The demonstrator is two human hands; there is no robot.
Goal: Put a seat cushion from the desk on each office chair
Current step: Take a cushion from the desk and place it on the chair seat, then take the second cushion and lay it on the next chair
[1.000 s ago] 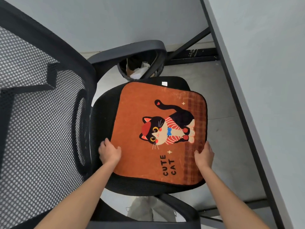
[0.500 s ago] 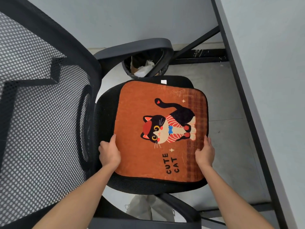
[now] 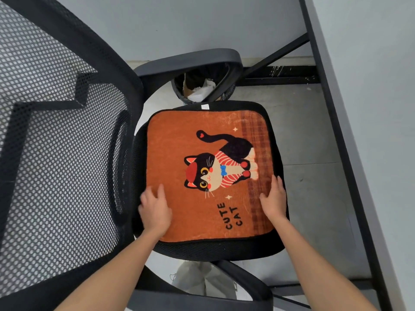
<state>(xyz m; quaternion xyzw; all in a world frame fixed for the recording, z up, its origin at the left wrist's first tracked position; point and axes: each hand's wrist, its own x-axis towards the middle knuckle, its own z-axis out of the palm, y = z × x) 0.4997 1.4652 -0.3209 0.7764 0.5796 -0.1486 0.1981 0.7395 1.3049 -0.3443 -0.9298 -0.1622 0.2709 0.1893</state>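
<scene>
An orange seat cushion [image 3: 195, 153] lettered "CUTE CAT" is pressed flat onto the office chair [image 3: 67, 153] by the left hand [image 3: 155, 209] and right hand [image 3: 274, 198], fingers extended.

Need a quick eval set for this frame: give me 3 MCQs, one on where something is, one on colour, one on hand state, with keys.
1. Where does the seat cushion lie?
A. on the desk
B. on the seat of the office chair
C. on the floor

2. What is the main colour of the seat cushion?
A. blue
B. green
C. orange

3. How do the left hand and the right hand meet the seat cushion?
A. both rest flat on its top, fingers fairly straight
B. both lift it clear of the seat
C. only one touches it

Key: 1 B, the cushion lies flat on the black seat pad, whose rim shows around it. 2 C, its field is orange, with a black cat and the words CUTE CAT. 3 A, each hand lies on a near corner area, the left one blurred.
</scene>
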